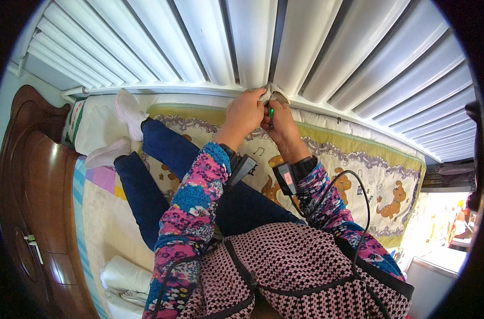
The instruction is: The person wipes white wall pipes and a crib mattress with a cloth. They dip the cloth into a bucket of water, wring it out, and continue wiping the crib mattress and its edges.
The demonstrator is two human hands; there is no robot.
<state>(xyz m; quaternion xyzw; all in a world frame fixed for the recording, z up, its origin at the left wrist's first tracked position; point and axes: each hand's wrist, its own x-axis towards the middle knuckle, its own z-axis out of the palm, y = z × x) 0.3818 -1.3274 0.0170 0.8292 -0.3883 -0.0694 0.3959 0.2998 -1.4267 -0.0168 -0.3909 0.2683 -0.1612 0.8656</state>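
Note:
At the lower rail of a white column radiator [254, 44], my two hands work close together. My left hand [244, 113] grips a crumpled greyish cloth [269, 92] against the gap between two columns. Just beside it, my right hand [283, 121] has its fingers closed around a small slim object with a bright green part [271, 113]. What this object is cannot be told, since the fingers cover most of it. The cloth reaches up into the narrow gap, and a fold of it also lies by my right fingertips.
A mat printed with cartoon animals [347, 159] covers the bed below the radiator. My legs in dark trousers [168, 151] stretch left over it. A dark wooden headboard [42, 167] stands at left, with rolled white bedding [126, 279] nearby. A black cable [367, 207] loops by my right arm.

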